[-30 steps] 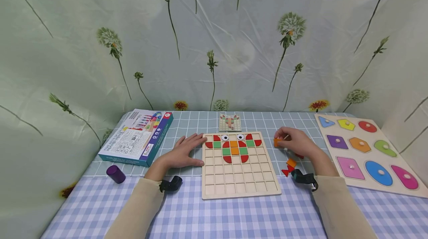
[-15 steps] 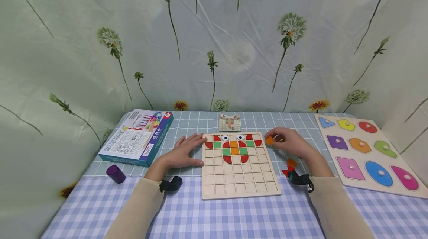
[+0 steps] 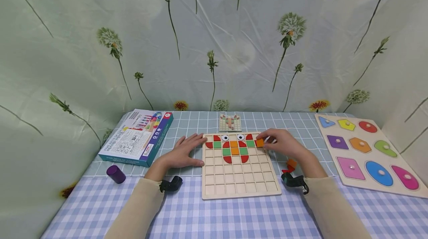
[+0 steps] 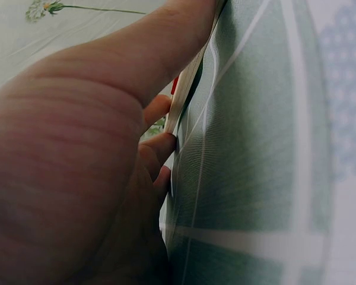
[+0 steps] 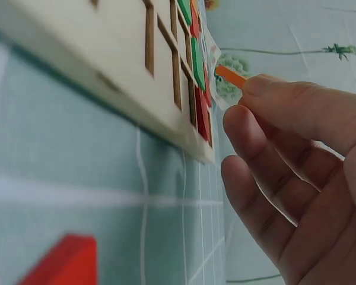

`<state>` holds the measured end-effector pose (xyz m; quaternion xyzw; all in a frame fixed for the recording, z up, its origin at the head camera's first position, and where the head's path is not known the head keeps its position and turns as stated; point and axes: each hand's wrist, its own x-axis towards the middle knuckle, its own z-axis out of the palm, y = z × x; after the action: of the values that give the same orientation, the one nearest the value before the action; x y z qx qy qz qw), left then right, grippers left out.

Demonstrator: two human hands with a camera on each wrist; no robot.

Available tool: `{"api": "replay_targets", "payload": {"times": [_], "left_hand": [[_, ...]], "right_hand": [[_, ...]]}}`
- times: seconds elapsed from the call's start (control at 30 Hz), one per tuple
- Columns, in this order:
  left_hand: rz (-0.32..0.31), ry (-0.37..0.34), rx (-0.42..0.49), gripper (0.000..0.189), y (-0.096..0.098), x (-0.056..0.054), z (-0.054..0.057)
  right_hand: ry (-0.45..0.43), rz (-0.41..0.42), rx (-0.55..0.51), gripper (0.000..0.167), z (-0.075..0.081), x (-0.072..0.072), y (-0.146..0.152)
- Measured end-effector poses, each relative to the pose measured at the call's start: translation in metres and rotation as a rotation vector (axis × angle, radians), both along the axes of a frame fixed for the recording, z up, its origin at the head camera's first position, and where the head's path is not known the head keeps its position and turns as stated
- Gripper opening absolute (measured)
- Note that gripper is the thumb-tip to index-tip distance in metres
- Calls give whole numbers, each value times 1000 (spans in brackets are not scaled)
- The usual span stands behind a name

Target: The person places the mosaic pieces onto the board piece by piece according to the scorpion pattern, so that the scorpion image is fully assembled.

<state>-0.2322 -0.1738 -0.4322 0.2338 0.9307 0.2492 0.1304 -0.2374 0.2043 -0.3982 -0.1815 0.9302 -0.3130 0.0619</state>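
Observation:
Between the thumb and fingertips of my right hand (image 3: 281, 143) I pinch an orange square tile (image 3: 259, 142), held over the upper right edge of a wooden grid board (image 3: 240, 179). In the right wrist view the orange tile (image 5: 230, 77) is seen edge-on, above the board's raised dividers. Red, green and orange tiles and two eye tiles fill part of the board's upper rows. My left hand (image 3: 182, 153) lies with fingers extended, its fingertips and thumb touching the board's left edge. A small pattern card (image 3: 230, 123) rests just behind the board.
Loose orange (image 3: 292, 163) and red (image 3: 288, 169) pieces lie by my right wrist. A puzzle board with knobbed shapes (image 3: 354, 157) is at far right. On the left are a flat box (image 3: 128, 138) and a purple cylinder (image 3: 116, 174). A patterned curtain (image 3: 234, 45) hangs behind the table.
My right hand has carried the orange tile leftward from the tablecloth to above the board's right edge. The left hand has stayed in place.

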Motion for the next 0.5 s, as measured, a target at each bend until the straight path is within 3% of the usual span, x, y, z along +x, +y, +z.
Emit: {"api": "replay_targets", "payload": {"times": [0.5], "left_hand": [[0, 1, 3, 90, 0, 0, 1]], "right_hand": [[-7, 90, -21, 26, 1, 5, -22]]}}
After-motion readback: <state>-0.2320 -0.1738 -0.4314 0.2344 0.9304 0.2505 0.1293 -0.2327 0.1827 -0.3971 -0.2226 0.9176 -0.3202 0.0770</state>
